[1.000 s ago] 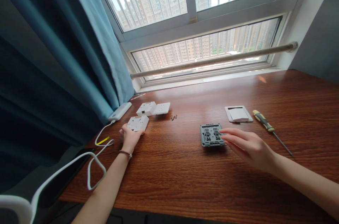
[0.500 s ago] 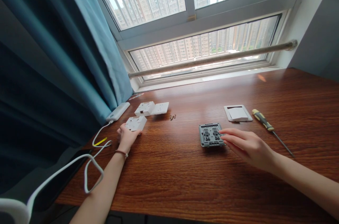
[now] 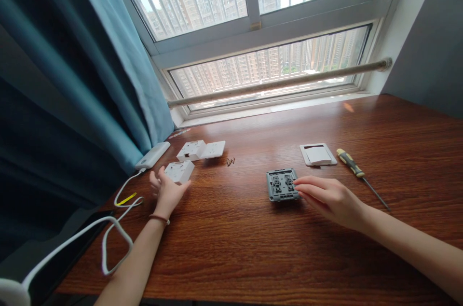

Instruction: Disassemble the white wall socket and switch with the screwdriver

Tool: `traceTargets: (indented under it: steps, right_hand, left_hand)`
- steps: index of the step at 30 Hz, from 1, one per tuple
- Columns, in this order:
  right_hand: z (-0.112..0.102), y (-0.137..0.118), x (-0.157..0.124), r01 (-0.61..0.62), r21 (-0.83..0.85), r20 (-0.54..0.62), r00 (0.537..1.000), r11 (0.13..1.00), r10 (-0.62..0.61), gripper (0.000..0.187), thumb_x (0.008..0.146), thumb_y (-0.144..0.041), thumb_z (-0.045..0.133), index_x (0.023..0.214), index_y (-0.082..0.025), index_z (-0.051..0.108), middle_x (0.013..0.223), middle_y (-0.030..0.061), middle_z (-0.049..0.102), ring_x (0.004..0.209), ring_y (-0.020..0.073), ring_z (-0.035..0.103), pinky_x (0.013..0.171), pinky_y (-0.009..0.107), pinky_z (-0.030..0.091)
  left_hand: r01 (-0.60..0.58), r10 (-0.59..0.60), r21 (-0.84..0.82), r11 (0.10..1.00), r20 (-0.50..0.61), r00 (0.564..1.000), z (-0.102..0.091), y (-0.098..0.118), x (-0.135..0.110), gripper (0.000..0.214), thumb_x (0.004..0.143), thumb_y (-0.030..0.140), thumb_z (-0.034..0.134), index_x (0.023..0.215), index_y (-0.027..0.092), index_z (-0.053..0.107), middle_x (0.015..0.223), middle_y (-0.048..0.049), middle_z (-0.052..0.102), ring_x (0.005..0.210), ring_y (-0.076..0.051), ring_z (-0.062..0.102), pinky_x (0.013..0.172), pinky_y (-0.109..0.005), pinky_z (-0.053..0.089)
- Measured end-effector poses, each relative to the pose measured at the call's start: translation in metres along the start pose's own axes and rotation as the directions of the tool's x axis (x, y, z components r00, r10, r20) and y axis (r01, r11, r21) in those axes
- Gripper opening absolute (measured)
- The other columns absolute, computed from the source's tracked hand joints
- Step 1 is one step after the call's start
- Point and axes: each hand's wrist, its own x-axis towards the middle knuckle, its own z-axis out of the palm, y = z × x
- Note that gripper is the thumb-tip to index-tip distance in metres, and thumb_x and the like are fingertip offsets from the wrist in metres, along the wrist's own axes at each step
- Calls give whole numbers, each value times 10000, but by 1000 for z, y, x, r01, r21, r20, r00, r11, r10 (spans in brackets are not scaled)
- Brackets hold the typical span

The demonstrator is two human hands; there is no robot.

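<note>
My left hand (image 3: 169,195) is at the left, its thumb and fingers spread around the near side of a white mounting box (image 3: 183,172) on the table. Whether a fingertip still touches the box is hard to see. At the right, my right hand (image 3: 331,201) pinches the right edge of a grey switch module (image 3: 283,185) with two black rocker mechanisms facing up. Behind the near box sits a second white mounting box (image 3: 191,150), with a white socket panel (image 3: 214,149) against its right side. Several small brass-coloured screws (image 3: 230,161) lie beside the panel.
A white switch plate (image 3: 318,155) and a yellow-and-grey screwdriver (image 3: 350,163) lie at the right of the wooden table (image 3: 231,248). Along the left run a white power strip (image 3: 153,155) and its looping cable (image 3: 104,248). A blue curtain (image 3: 123,79) hangs there; a barred window stands behind.
The fingers of my left hand have spread apart, loosening from the white mounting box. My right hand stays at the grey module's edge. The whole view has shifted slightly.
</note>
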Motion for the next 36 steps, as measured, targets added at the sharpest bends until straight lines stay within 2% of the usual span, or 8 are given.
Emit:
traceTargets:
  steps: [4, 7, 14, 18, 24, 30, 33, 36]
  right_hand:
    - [1, 5, 1, -14, -21, 14, 1000, 1000, 14, 182, 848, -145, 466, 971, -162, 599, 956, 89, 654, 826, 154, 622, 720, 264, 515]
    - [-6, 18, 3, -44, -97, 35, 998, 994, 48, 175, 853, -154, 461, 944, -164, 609, 936, 86, 657, 836, 165, 613, 733, 287, 504]
    - [-36, 87, 13, -262, -158, 85, 957, 952, 278, 283, 771, -277, 591, 1032, -167, 595, 1020, 82, 642, 975, 211, 578, 865, 363, 455]
    - [-36, 115, 11, -338, -143, 166, 918, 930, 360, 467, 701, -382, 635, 1109, -164, 570, 1103, 105, 610, 1054, 249, 547, 920, 396, 425]
    - [-24, 124, -2, -369, -166, 216, 891, 915, 398, 616, 690, -448, 629, 1208, -136, 514, 1207, 146, 545, 1209, 287, 416, 1006, 422, 348]
    - [-25, 129, -2, -353, -123, 230, 899, 927, 373, 573, 689, -378, 647, 1202, -163, 511, 1177, 122, 560, 1188, 276, 429, 996, 429, 355]
    - [-28, 125, 1, -338, -96, 187, 918, 936, 351, 565, 680, -363, 665, 1184, -161, 509, 1150, 119, 568, 1135, 264, 469, 975, 417, 376]
    - [-26, 109, 6, -372, -28, 79, 924, 928, 373, 599, 676, -351, 679, 1210, -184, 466, 1140, 105, 567, 1084, 249, 507, 953, 408, 391]
  left_hand:
    - [-281, 294, 91, 955, -189, 937, -14, 35, -28, 872, 644, 367, 645, 1329, 174, 141, 1419, -174, 27, 1317, -383, 31, 1043, -566, 85]
    - [-483, 478, 27, 875, -197, 856, -20, 61, -47, 788, 689, 340, 624, 1325, 173, 189, 1417, -167, 80, 1327, -359, 54, 1067, -525, 91]
    - [-792, 817, -336, 510, -99, 568, -8, 121, -77, 667, 738, 302, 599, 1302, 220, 254, 1382, -143, 222, 1316, -318, 172, 1062, -509, 182]
    - [-730, 904, -603, 321, -34, 425, 12, 155, -89, 685, 751, 347, 580, 1322, 212, 226, 1382, -143, 254, 1302, -303, 209, 1063, -496, 188]
    - [-328, 850, -870, 368, 172, 497, 40, 173, -94, 668, 783, 349, 563, 1336, 202, 218, 1396, -136, 264, 1310, -277, 224, 1077, -463, 194]
    - [-38, 831, -889, 456, 411, 375, 42, 167, -91, 666, 741, 336, 629, 1307, 211, 300, 1363, -116, 343, 1253, -262, 346, 1075, -430, 234]
    - [-12, 838, -883, 469, 440, 322, 35, 171, -92, 754, 686, 330, 682, 1317, 199, 290, 1343, -131, 362, 1243, -282, 356, 1049, -438, 282]
    - [-76, 840, -877, 475, 426, 335, 33, 176, -93, 745, 658, 331, 703, 1291, 181, 341, 1332, -136, 379, 1243, -286, 357, 1049, -429, 283]
